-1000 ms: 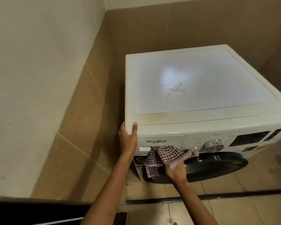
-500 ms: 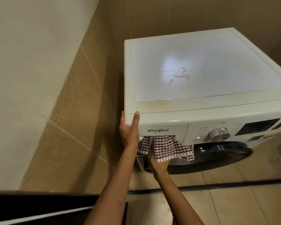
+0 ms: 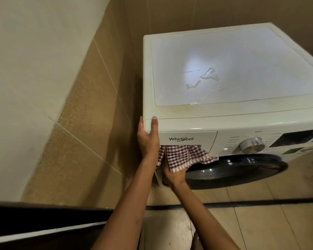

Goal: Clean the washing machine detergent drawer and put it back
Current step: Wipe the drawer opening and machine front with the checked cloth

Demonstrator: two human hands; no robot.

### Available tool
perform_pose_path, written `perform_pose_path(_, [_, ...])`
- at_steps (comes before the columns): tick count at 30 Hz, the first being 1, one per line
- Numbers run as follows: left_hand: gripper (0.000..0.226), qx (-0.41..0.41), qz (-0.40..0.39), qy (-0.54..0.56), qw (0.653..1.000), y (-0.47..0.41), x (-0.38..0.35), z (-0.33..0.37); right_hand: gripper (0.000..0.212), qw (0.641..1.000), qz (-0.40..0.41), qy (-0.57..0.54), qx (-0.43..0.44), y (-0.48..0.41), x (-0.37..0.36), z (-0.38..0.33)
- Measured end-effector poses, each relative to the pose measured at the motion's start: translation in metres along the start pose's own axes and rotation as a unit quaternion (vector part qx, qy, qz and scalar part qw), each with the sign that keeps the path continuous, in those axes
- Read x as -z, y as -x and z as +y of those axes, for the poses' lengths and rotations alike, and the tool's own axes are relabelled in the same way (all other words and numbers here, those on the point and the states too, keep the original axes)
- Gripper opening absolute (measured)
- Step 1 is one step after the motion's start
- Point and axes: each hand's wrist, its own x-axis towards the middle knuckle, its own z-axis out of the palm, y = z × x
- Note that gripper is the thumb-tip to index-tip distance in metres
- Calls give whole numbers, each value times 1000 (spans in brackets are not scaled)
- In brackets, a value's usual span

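We press a straight-fingered left hand (image 3: 148,139) on the washing machine (image 3: 242,121); our right hand (image 3: 172,175) grips the checked cloth (image 3: 186,156)

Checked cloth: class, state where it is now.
Head view: the checked cloth hangs just under the Whirlpool drawer panel, left of the control dial, gripped from below by the right hand.

Head view, looking steeply down, close above washing machine (image 3: 233,121) front-left corner
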Motion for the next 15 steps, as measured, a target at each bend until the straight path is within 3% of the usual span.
perform_pose_path(1, [56,-4,5,0,1000,0,0,1,32,998,32,21,48,0,18,0])
perform_pose_path(3, [54,-10,12,-4,1000,0,0,1,39,958,115,166,205,-5,61,9])
perform_pose_path(5, [53,-13,12,-14,1000,3,0,2,40,929,180,202,253,-8,79,33])
perform_pose_path(6, [53,-14,8,-18,1000,3,0,2,34,940,183,194,211,-4,85,39])
perform_pose_path(8, [52,-14,1,-21,1000,2,1,2,37,993,107,41,0,5,80,31])
perform_pose_path(9, [52,-14,-2,-21,1000,1,2,1,64,983,33,-104,-145,12,76,13])
perform_pose_path(10, [53,-14,-6,-24,1000,0,2,1,90,959,-50,-175,-218,17,58,4])
perform_pose_path(11, [53,-15,-13,-29,999,-1,4,0,86,941,-89,-212,-249,16,45,-5])
perform_pose_path(13, [54,-18,-33,-45,998,-3,6,1,54,961,-126,-179,-171,11,40,-21])
perform_pose_path(14, [54,-19,-39,-48,998,-4,7,1,46,989,-53,-125,-54,9,41,-19])
perform_pose_path(15, [53,-20,-41,-50,998,-5,9,1,39,993,6,-119,-21,4,61,-25])
